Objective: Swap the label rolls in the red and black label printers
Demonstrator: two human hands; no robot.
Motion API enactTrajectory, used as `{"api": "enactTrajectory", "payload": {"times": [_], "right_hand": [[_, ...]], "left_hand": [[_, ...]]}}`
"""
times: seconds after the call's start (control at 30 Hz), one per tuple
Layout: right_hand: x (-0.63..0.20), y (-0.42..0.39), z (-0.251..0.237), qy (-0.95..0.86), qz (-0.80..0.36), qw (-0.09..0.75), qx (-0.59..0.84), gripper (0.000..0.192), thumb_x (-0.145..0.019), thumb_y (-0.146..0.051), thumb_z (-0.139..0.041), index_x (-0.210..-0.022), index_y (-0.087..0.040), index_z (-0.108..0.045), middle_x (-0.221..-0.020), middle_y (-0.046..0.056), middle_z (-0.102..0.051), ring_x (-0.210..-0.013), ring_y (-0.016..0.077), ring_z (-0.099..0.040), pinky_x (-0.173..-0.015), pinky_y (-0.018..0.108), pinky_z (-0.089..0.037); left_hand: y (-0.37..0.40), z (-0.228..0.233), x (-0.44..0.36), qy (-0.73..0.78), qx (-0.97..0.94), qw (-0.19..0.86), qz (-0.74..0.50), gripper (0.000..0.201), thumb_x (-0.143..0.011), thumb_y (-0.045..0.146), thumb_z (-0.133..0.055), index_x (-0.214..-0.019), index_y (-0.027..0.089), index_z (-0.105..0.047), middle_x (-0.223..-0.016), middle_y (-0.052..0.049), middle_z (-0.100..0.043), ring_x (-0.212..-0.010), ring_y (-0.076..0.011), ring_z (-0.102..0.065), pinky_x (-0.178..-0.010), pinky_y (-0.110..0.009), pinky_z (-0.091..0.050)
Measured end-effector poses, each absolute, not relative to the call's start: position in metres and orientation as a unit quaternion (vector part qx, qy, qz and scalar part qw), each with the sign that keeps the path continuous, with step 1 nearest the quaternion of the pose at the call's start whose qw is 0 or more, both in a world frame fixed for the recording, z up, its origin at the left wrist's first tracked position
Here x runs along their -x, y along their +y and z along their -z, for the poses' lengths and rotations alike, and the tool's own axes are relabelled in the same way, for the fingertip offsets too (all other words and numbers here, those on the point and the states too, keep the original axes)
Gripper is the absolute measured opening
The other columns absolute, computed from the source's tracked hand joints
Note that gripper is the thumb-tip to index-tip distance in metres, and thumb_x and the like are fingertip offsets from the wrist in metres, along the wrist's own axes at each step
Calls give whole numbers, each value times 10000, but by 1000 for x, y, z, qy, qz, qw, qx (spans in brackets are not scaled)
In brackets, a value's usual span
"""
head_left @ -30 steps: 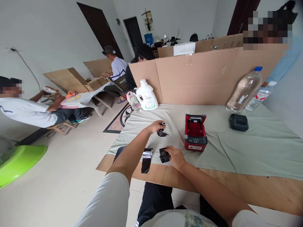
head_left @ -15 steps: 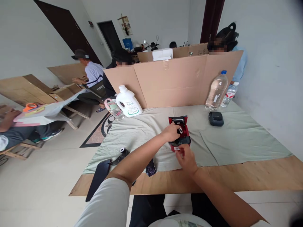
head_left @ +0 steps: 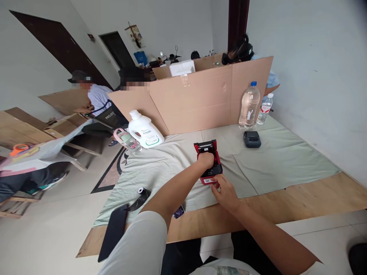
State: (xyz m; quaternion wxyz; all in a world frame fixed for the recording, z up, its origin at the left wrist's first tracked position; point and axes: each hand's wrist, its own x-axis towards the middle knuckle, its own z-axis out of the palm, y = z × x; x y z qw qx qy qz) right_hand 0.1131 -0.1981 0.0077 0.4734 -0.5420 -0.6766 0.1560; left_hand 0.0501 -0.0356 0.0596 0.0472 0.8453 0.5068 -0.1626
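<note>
A small red and black label printer (head_left: 212, 170) stands on the cloth with its lid raised. Inside its open bay is my left hand (head_left: 205, 160), with the fingers curled down out of sight. The black roll with a white core that this hand carried a moment ago is hidden behind it. My right hand (head_left: 226, 191) grips the printer's front right corner, thumb below and fingers against the red side. Left of my forearm lies another black roll (head_left: 142, 194), partly unwound.
A dark flat slab (head_left: 113, 231) overlaps the table's left edge. White jug (head_left: 146, 131), pink-handled bottle (head_left: 130, 142), large water bottle (head_left: 249, 105), smaller bottle (head_left: 265, 109) and black device (head_left: 252, 139) stand before a cardboard screen (head_left: 195, 99). Other people sit beyond.
My left hand has sunk deeper into the printer, and the black roll has gone out of view. My right hand has closed onto the printer's front corner. The camera view has shifted.
</note>
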Motion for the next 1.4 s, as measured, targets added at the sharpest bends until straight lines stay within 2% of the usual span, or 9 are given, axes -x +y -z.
{"api": "enactTrajectory", "payload": {"times": [0.17, 0.3, 0.43, 0.53, 0.63, 0.9, 1.07, 1.23, 1.4], "right_hand": [[-120, -196, -2, -669, -145, 485, 543, 118, -853, -216, -479, -943, -191, -550, -916, 61, -591, -694, 155, -570, -655, 292, -485], [-127, -195, -1, -661, -153, 486, 550, 92, -849, -215, -484, -912, -198, -549, -902, 48, -590, -669, 142, -564, -659, 282, -485], [-134, -195, -6, -655, -148, 494, 552, 92, -849, -208, -470, -871, -203, -559, -853, 39, -589, -667, 140, -564, -642, 271, -484], [-139, -195, -9, -649, -135, 500, 557, 106, -854, -216, -467, -883, -201, -567, -854, 40, -595, -672, 140, -561, -651, 272, -481], [-141, -193, -8, -648, -133, 499, 561, 109, -859, -224, -469, -903, -200, -565, -882, 41, -592, -675, 136, -558, -665, 277, -481], [-144, -188, -1, -645, -113, 495, 571, 117, -849, -234, -485, -913, -200, -576, -904, 46, -586, -685, 143, -559, -689, 305, -491], [-142, -187, -10, -683, -22, 480, 550, 205, -844, -272, -528, -1027, -205, -592, -1014, 93, -605, -939, 232, -555, -834, 399, -475], [-136, -174, -18, -757, 32, 408, 510, 387, -866, -289, -515, -1249, -234, -542, -1204, 82, -588, -1107, 268, -478, -969, 465, -380], [-137, -164, -17, -776, 47, 371, 508, 252, -901, -227, -451, -1013, -237, -676, -994, 59, -664, -1016, 245, -504, -879, 427, -391]], "left_hand": [[-26, -55, -48, 515, -836, 92, 164, 375, -715, 369, -670, -999, 126, -682, -1055, -177, -668, -999, -273, -633, -842, -297, -484], [-21, -66, -37, 479, -849, 183, 126, 435, -801, 491, -525, -974, 128, -690, -1037, -146, -686, -958, -270, -643, -814, -308, -489], [-21, -74, -15, 459, -853, 246, 27, 368, -890, 323, -386, -1014, 150, -685, -1112, -102, -675, -1017, -228, -623, -884, -296, -464], [-29, -73, 3, 455, -856, 244, -33, 354, -807, 122, -424, -1053, 168, -673, -1141, -59, -667, -1053, -195, -602, -925, -272, -444], [-42, -71, 15, 432, -856, 279, -40, 433, -745, 33, -420, -1068, 174, -672, -1097, -30, -686, -1016, -166, -621, -912, -246, -458], [-63, -62, 15, 404, -851, 330, -64, 456, -810, 59, -395, -1196, 178, -605, -1191, -39, -648, -1113, -164, -589, -1008, -298, -419], [-66, -57, 14, 375, -859, 341, -74, 451, -850, 91, -381, -1272, 186, -509, -1252, -48, -607, -1163, -143, -552, -1025, -298, -405], [-65, -57, 15, 373, -852, 350, -111, 381, -859, 123, -392, -1201, 190, -543, -1237, -35, -604, -1140, -141, -551, -1026, -294, -395], [-54, -55, 26, 400, -789, 418, -208, 363, -833, 59, -339, -1067, 153, -600, -1047, -50, -665, -935, -129, -639, -884, -287, -492]]}}
